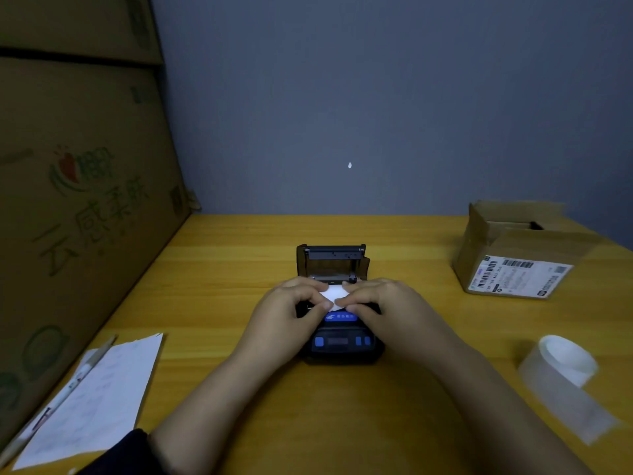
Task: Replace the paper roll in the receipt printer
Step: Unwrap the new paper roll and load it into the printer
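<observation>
The printer [339, 303] sits mid-table [239, 255], lid open. Over it, the left hand [291, 310] and right hand [380, 306] pinch the paper [334, 294], mostly hidden by fingers; the compartment cannot be seen.

- Two hands: left hand [296, 305], right hand [376, 303]
- One printer [337, 341]
- One loose paper roll [561, 361], right
- One small box [513, 255]
- One sheet [102, 399], lower left
- One pen [73, 382]
- Two big cartons: [78, 207], [68, 25]

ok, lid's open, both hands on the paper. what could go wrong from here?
1. Both hands pinch the white paper over the printer; a skewed seat could jam it.
2. The open lid could close on paper not fed out.
3. The loose paper strip at the table edge could slide off.
</observation>
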